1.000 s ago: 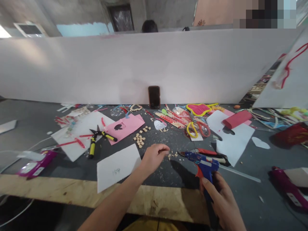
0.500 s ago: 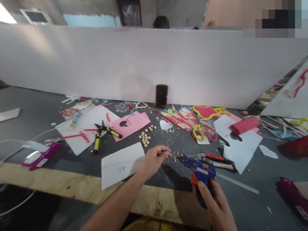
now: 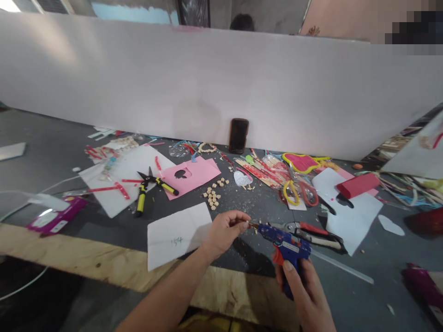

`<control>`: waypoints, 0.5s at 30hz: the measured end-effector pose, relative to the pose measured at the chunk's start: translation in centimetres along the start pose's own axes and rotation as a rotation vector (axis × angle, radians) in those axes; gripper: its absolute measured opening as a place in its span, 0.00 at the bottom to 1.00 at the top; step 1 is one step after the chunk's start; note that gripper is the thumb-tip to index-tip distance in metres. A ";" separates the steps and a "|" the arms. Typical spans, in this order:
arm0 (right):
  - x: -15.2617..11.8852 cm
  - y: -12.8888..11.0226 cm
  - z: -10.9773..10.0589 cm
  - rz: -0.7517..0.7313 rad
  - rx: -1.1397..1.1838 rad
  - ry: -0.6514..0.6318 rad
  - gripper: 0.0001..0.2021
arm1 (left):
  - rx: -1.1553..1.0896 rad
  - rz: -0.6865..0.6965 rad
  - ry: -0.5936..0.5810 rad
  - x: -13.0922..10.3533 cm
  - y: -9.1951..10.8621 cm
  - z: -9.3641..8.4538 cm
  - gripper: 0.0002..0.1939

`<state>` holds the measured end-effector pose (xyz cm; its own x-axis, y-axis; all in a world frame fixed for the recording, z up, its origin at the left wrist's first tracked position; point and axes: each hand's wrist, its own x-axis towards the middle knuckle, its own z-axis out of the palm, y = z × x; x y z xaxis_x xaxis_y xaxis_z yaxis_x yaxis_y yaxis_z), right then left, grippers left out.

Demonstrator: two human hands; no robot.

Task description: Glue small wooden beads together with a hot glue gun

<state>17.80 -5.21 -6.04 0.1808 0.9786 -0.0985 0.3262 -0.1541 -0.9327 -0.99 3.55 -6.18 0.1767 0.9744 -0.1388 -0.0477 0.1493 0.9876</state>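
Observation:
My right hand (image 3: 302, 286) is wrapped round the handle of a blue glue gun (image 3: 285, 243) with a red trigger. A clear glue stick (image 3: 342, 266) sticks out of its back. The gun's nozzle points left and meets the fingertips of my left hand (image 3: 230, 230), which are pinched together. Whatever small piece they hold is too small to name. Beyond my left hand lies a loose group of small light wooden beads (image 3: 212, 198). White paper (image 3: 178, 237) marked 154 lies beside my left wrist.
Black-and-yellow pliers (image 3: 141, 200) lie at left near pink card (image 3: 194, 177). Red-handled pliers (image 3: 318, 230) rest just behind the gun. Scissors (image 3: 292, 192) and patterned strips (image 3: 258, 173) are farther back. A phone (image 3: 238, 135) leans on the white partition (image 3: 138, 83).
The gun's nozzle and my left fingertips have come together, closing the small gap between them. The camera view has shifted slightly.

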 end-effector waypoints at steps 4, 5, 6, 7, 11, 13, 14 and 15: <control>0.0 0.0 0.0 0.001 0.028 -0.013 0.16 | -0.034 0.000 0.003 -0.1 -0.1 0.0 0.09; 0.0 -0.1 -0.1 0.000 0.035 -0.023 0.16 | -0.041 -0.005 0.002 -0.1 -0.1 0.0 0.09; 0.0 -0.1 -0.1 -0.002 0.039 -0.033 0.16 | -0.043 -0.009 0.001 -0.1 -0.2 0.0 0.09; 0.0 -0.2 -0.2 -0.004 0.040 -0.041 0.15 | -0.038 -0.010 0.000 0.0 -0.2 0.0 0.09; 0.0 -0.5 -0.1 -0.022 0.025 -0.048 0.15 | 0.033 0.029 0.032 0.0 -0.5 0.0 0.09; -0.1 -0.8 0.2 -0.027 0.036 0.010 0.14 | 0.048 0.038 0.049 0.0 -0.6 -0.1 0.09; -0.2 -0.9 0.3 -0.025 0.049 0.038 0.14 | 0.043 0.034 0.053 0.0 -0.6 -0.1 0.09; -0.2 -1.1 0.4 -0.023 0.064 0.045 0.14 | 0.032 0.026 0.055 0.0 -0.6 0.0 0.09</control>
<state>17.01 -5.19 -5.19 0.2161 0.9743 -0.0628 0.2713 -0.1217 -0.9548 -0.98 3.51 -6.79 0.1212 0.9859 -0.1157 -0.0199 0.1189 0.9927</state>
